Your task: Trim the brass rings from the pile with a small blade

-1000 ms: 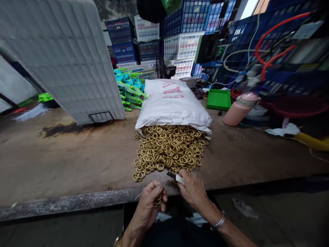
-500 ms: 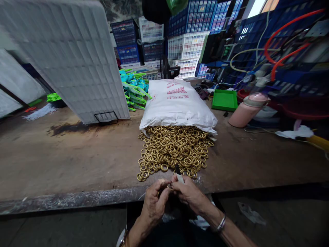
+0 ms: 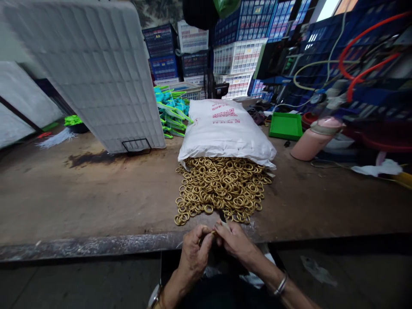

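Observation:
My left hand [image 3: 195,249] is closed in a pinch at the table's front edge. A bit of gold-coloured ring [image 3: 213,232] shows at its fingertips, mostly hidden by the fingers. My right hand [image 3: 236,242] meets it there, its fingers wrapped round a thin flat tool [image 3: 224,224] with a pale part and a dark tip pointing away from me; its exact kind cannot be made out. Just beyond both hands spreads a pile of gold-coloured rings [image 3: 222,189], spilling from the mouth of a white sack [image 3: 225,133] with red print.
A tall white ribbed panel [image 3: 96,77] stands on the wooden table [image 3: 96,197] at left. Behind are green and turquoise plastic pieces [image 3: 174,109] and stacked crates [image 3: 238,56]. A green tray [image 3: 286,125] and a pink bottle [image 3: 315,139] stand at right.
The view has shifted slightly, so the scene sits a little further right. My hands stay together in nearly the same place, and the gold bit at the left fingertips shows more plainly.

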Demonstrator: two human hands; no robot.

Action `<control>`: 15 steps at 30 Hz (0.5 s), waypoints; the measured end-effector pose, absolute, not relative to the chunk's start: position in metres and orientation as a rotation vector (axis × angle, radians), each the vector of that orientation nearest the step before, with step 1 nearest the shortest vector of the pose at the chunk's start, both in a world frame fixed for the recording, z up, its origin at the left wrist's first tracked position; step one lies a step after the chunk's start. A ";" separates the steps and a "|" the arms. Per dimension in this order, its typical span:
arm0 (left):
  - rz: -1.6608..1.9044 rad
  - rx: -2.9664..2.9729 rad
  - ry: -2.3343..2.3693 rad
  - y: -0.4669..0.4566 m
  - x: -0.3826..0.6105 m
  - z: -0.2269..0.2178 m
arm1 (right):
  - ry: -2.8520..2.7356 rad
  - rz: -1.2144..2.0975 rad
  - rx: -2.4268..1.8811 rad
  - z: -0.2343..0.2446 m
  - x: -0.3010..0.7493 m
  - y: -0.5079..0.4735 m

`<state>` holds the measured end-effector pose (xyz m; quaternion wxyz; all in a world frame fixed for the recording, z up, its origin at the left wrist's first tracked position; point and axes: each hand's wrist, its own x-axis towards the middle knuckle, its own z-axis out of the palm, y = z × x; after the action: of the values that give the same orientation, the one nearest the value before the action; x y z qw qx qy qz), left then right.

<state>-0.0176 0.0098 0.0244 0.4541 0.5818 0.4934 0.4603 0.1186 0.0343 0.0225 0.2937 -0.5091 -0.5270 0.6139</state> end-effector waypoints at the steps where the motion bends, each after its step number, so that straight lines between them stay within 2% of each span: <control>1: 1.140 1.448 1.225 0.010 -0.017 0.024 | -1.501 1.517 -1.362 0.021 0.118 0.035; 5: 1.154 1.357 1.210 0.010 -0.016 0.025 | -1.671 1.304 -1.388 0.015 0.117 0.038; 15: 0.911 0.883 1.024 0.012 -0.015 0.020 | -1.584 1.409 -1.386 0.020 0.116 0.039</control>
<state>-0.0153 0.0116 0.0201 0.6857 0.3943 0.4573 0.4065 0.1164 0.0388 0.0205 0.2997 -0.5220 -0.5967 0.5307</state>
